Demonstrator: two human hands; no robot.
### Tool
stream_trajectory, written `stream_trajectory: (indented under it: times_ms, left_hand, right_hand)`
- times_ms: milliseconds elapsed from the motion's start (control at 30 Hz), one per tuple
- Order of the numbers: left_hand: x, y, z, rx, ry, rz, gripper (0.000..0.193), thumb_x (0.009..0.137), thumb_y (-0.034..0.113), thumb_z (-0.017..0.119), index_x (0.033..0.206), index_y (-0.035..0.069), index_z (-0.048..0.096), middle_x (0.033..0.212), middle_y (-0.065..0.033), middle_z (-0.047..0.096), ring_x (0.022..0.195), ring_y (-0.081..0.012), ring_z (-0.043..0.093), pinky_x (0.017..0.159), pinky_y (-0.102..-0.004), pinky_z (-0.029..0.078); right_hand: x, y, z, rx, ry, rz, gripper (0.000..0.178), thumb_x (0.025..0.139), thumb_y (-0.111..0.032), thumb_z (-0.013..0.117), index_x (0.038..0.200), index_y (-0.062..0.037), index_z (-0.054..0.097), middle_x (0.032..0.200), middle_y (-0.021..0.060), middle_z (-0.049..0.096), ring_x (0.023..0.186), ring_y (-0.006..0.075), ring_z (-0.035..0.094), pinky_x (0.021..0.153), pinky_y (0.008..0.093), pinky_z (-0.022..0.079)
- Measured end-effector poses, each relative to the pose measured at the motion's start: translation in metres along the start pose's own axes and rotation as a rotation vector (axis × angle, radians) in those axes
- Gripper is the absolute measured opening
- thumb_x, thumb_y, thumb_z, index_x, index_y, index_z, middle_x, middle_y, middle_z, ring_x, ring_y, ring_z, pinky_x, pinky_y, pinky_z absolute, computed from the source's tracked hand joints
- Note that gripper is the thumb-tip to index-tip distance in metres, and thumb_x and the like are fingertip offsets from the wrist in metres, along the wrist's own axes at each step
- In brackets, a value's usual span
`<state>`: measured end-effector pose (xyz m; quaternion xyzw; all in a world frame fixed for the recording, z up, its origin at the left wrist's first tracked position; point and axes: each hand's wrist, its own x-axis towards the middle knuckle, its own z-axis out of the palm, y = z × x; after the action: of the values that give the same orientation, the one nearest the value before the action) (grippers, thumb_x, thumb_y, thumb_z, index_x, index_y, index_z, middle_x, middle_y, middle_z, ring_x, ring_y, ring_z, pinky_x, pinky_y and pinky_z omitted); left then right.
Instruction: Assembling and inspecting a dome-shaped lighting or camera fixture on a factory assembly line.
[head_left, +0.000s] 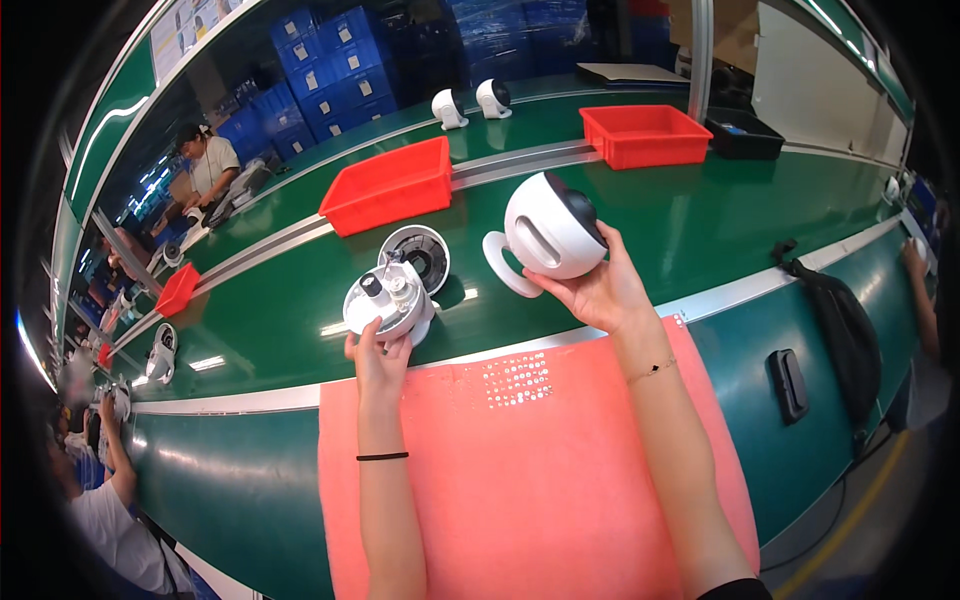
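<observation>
In my right hand (608, 292) is a white round security camera (540, 228) with a dark front, a slot in its side and a ring-shaped stand, raised over the green belt. My fingers and thumb close around its lower right side. My left hand (380, 358) grips the near edge of an opened white camera housing (408, 318), its inner parts facing up. Right behind that housing sits a round shell with a dark inside (428, 262); whether the two are joined I cannot tell.
A pink mat (530, 480) with rows of small screws (518, 380) lies before me. Beyond the belt stand red bins (390, 190) (645, 140), a black tray (742, 135) and two white cameras (448, 112) (492, 100). A black bag (835, 330) and a dark case (788, 385) lie right. People work nearby.
</observation>
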<state>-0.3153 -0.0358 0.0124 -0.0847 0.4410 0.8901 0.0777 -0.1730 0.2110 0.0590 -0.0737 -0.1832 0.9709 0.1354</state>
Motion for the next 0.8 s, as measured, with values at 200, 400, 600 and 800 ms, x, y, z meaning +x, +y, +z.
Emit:
stream_trajectory:
  times_ms: [200, 400, 600, 800]
  left_hand:
    - [0.007, -0.004, -0.012, -0.149, -0.236, -0.149, 0.056, 0.083, 0.008, 0.058, 0.130, -0.004, 0.030, 0.127, -0.0221, 0.038, 0.123, -0.0318, 0.039, 0.107, -0.0440, 0.035]
    - [-0.001, 0.007, -0.004, -0.085, -0.201, -0.029, 0.055, 0.082, 0.014, 0.061, 0.126, -0.007, 0.034, 0.125, -0.0236, 0.043, 0.120, -0.0332, 0.046, 0.100, -0.0424, 0.045]
    - [-0.010, 0.034, 0.002, 0.006, -0.204, 0.102, 0.059, 0.082, 0.025, 0.063, 0.124, -0.007, 0.036, 0.123, -0.0207, 0.044, 0.114, -0.0345, 0.049, 0.096, -0.0421, 0.048]
    - [-0.022, 0.055, 0.012, -0.042, -0.199, 0.098, 0.071, 0.081, 0.041, 0.061, 0.123, -0.010, 0.034, 0.120, -0.0208, 0.043, 0.110, -0.0389, 0.052, 0.088, -0.0404, 0.054]
  right_hand:
    - [0.004, 0.001, -0.007, -0.001, -0.006, -0.001, 0.063, 0.088, -0.039, 0.051, 0.132, 0.0015, 0.033, 0.133, 0.0214, 0.038, 0.120, 0.0421, 0.043, 0.098, 0.0509, 0.044]
    - [0.004, -0.001, -0.009, 0.015, 0.021, 0.039, 0.062, 0.089, -0.043, 0.046, 0.136, -0.0047, 0.032, 0.134, 0.0224, 0.036, 0.117, 0.0463, 0.044, 0.089, 0.0448, 0.052]
    - [0.006, -0.005, -0.013, 0.037, -0.012, 0.100, 0.058, 0.089, -0.046, 0.043, 0.134, -0.0088, 0.039, 0.133, 0.0217, 0.040, 0.108, 0.0459, 0.053, 0.079, 0.0424, 0.058]
    - [0.004, -0.011, -0.013, 0.001, -0.149, 0.147, 0.060, 0.087, -0.051, 0.044, 0.132, -0.0106, 0.042, 0.128, 0.0216, 0.047, 0.102, 0.0480, 0.056, 0.072, 0.0473, 0.058]
